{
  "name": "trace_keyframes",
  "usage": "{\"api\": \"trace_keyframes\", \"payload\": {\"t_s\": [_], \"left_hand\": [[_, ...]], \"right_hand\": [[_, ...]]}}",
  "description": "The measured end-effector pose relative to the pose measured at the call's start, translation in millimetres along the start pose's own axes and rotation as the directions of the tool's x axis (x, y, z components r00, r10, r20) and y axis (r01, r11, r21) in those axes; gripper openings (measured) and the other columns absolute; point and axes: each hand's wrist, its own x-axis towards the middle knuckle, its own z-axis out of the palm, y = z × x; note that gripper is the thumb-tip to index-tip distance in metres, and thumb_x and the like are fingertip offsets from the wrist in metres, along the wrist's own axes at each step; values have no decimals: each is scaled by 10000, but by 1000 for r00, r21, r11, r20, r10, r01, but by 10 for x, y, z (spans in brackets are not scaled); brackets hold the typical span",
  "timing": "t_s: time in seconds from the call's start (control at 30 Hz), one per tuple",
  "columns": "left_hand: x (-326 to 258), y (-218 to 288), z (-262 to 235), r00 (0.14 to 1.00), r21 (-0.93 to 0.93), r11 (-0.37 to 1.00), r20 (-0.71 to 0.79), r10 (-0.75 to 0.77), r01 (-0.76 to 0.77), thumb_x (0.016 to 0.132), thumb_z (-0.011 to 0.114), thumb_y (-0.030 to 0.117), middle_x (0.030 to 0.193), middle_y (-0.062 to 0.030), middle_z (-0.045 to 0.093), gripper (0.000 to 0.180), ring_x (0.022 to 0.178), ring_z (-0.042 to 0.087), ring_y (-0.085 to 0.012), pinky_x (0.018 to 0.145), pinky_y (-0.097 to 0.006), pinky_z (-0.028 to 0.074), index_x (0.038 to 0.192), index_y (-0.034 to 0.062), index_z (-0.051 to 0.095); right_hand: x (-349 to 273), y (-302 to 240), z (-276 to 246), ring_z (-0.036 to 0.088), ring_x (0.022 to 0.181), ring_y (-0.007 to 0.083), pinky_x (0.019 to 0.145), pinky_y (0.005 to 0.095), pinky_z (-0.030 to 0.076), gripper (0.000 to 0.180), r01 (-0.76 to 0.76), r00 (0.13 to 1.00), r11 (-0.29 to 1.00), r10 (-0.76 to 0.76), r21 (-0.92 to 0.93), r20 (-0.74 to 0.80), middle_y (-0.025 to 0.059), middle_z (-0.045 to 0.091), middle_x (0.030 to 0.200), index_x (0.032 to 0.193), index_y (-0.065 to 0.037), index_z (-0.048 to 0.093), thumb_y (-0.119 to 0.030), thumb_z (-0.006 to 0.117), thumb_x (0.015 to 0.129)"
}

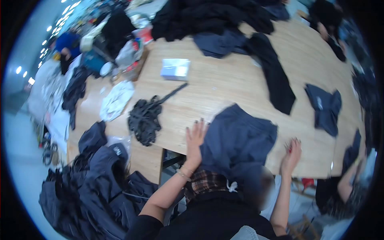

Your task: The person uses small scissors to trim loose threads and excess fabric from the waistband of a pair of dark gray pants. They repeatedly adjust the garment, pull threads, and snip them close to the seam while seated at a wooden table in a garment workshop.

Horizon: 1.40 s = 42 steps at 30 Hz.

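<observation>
A dark blue garment (238, 140) with a gathered waistband, apparently trousers or shorts, lies at the near table edge. Its lower part hangs toward my lap, where a white drawstring (232, 186) shows. My left hand (195, 138) rests flat at the garment's left side with fingers spread, seemingly touching its edge. On the other side, my right hand (293, 154) is over the wood to the right of the garment, apart from it. Its fingers are loosely extended, and nothing shows in them.
A tangle of black straps (146, 120) and a small white-and-blue box (175, 69) lie beyond my left hand. Dark clothes are heaped at the left (100, 188) and far side (212, 18). A folded dark garment (325, 108) lies right. Other people sit around the table.
</observation>
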Motion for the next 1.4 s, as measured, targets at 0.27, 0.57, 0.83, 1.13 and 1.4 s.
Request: {"api": "trace_keyframes", "payload": {"t_s": [0.27, 0.57, 0.83, 1.13, 1.4], "left_hand": [[71, -188, -112, 1000, -83, 996, 10, -17, 18, 936, 518, 249, 1647, -74, 310, 643, 1536, 262, -263, 1244, -515, 175, 1556, 139, 387], [34, -148, -158, 999, -44, 999, 22, -25, 26, 941, 487, 235, 1641, -96, 312, 645, 1536, 252, -286, 1241, -506, 184, 1568, 137, 369], [7, -148, -107, 993, -105, 994, -118, 11, -24, 948, 492, 253, 1626, -125, 345, 608, 1526, 281, -291, 1240, -502, 186, 1534, 104, 426], [-34, -195, 115, 984, -51, 997, -174, 41, -51, 975, 470, 300, 1626, -98, 355, 603, 1531, 274, -271, 1258, -485, 153, 1546, 115, 410], [-15, -176, 101, 979, -88, 994, -198, 53, -71, 976, 481, 286, 1590, -100, 404, 547, 1513, 300, -288, 1245, -493, 181, 1491, 99, 470]], "right_hand": [[37, -289, 62, 432, 1407, 362, 1167, 458, 314, 421, -78, 997, 996, 78, -37, 17, 169, 528, 1464, 1349, -17, 568, 39, 474, 943], [62, -345, 15, 449, 1385, 376, 1158, 466, 330, 416, -64, 998, 998, 64, -12, 9, 182, 536, 1439, 1331, -2, 567, 45, 492, 925], [42, -279, 104, 436, 1396, 371, 1177, 469, 302, 422, 1, 997, 1000, -2, -7, -72, 177, 534, 1443, 1313, -10, 573, 52, 505, 902], [-12, -182, 155, 453, 1383, 347, 1171, 493, 293, 363, 5, 991, 1000, -8, -21, -133, 145, 570, 1392, 1269, -54, 594, -18, 502, 920], [-38, -231, 77, 427, 1405, 334, 1175, 512, 283, 361, -34, 993, 999, 32, -22, -113, 127, 559, 1402, 1287, -72, 584, -49, 466, 947]]}}
